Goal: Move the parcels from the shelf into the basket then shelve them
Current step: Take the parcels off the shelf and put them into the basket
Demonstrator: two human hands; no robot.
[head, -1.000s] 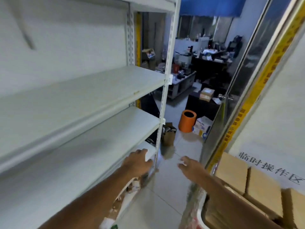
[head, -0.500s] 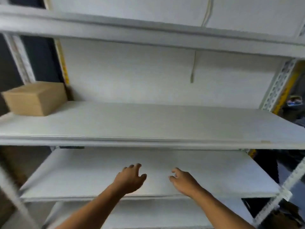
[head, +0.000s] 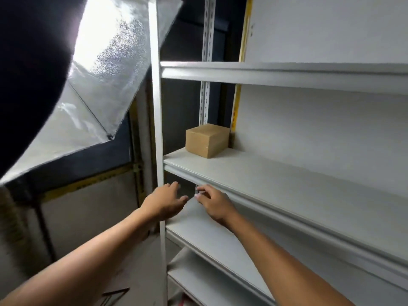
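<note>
At eleven o'clock above both hands, the brown cardboard parcel (head: 207,140) on the white metal shelf (head: 287,180) has come nearer; the left hand (head: 164,200) and right hand (head: 213,204), fingers loosely spread and empty, probably reach for it next.

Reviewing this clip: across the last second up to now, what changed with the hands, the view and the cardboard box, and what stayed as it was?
The view swung from the shelf's right end to its left end. The left hand and right hand rose from the lower board toward the front edge of the shelf that carries the cardboard box. Neither took hold of anything. The box stayed at the back left corner, untouched.
</note>
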